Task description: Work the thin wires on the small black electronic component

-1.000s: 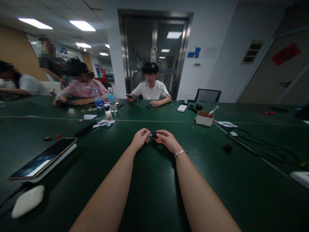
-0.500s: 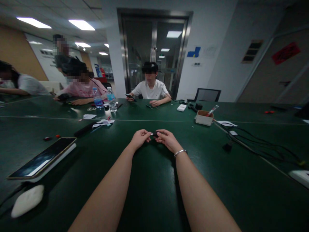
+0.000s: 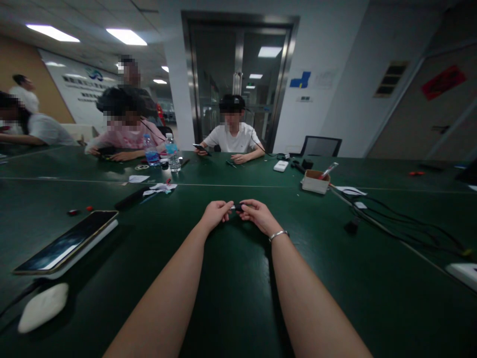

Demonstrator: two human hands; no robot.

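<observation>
Both my hands meet over the green table (image 3: 231, 278), near the middle of the head view. Between them is a small black object (image 3: 239, 207) with a short silvery part at its left end. My right hand (image 3: 258, 215) pinches the black part between thumb and fingers; a silver bracelet (image 3: 278, 235) circles that wrist. The fingertips of my left hand (image 3: 217, 215) are closed at the silvery end. What exactly the small object is cannot be made out.
On the left lie a phone (image 3: 69, 243) on a white block and a white rounded object (image 3: 43, 307). Ahead are papers (image 3: 160, 188) and two bottles (image 3: 172, 153). A small box (image 3: 315, 182) and black cables (image 3: 406, 223) are at the right. People sit across the table.
The silvery end shows a little more between my fingertips; my hands have barely moved. In the background, a standing person has moved right and another has appeared at the far left.
</observation>
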